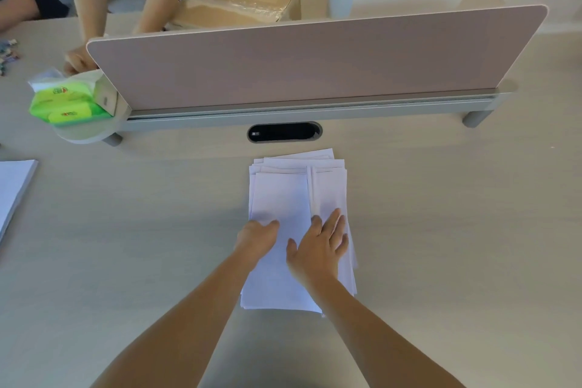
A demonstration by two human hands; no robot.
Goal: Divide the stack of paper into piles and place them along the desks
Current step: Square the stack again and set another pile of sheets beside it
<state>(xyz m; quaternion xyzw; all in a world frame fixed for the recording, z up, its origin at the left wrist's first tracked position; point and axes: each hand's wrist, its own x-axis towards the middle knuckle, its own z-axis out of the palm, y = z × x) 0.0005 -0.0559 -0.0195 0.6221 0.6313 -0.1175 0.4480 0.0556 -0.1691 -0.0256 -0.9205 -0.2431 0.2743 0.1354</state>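
Both palms lie flat and open, left hand [256, 238] and right hand [318, 249], on the paper [283, 198] at mid-desk [441, 230]; we judge it light, floppy, slippery, best pinched at 1 edge.

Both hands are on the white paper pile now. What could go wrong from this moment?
1. The loose white paper pile is already fanned at its far edge; the flat right hand could push the top sheets further askew.
2. The left hand sits at the pile's left edge, so a lift might take an uneven number of sheets.
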